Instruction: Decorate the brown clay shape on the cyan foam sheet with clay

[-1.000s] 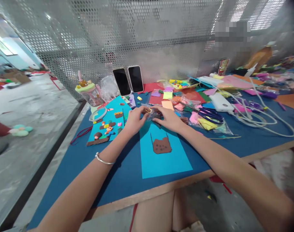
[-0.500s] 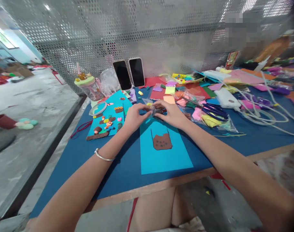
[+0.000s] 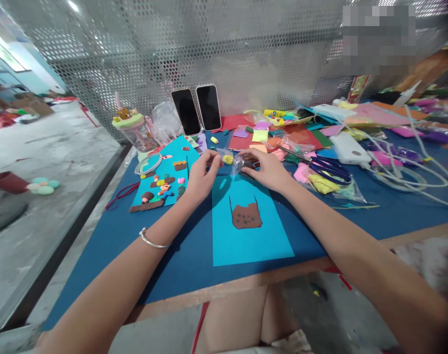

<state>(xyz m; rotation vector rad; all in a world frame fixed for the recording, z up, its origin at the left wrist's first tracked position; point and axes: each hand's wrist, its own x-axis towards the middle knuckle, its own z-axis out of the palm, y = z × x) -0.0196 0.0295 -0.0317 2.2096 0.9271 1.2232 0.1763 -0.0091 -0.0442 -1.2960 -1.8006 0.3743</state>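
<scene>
My right hand pinches a small clear plastic bag with dark clay inside, above the top of a light-blue sheet. Left of the bag is my left hand, its thumb and fingertips curled together; whatever they hold is too small to make out. A small yellow lump in clear plastic lies just beyond the gap between the hands. On the sheet below, a flat brown clay shape carries dark dots, with two thin dark strips rising from its sides.
A second blue sheet with clay figures lies left, under a clear ring-shaped lid. Two phones lean against the perforated metal panel beside a lidded cup. Scissors, clay packets, a white power bank and cables crowd the right side.
My left hand has drawn away to the left from the plastic bag, opening a gap between the hands. My right hand keeps the bag and has shifted slightly right.
</scene>
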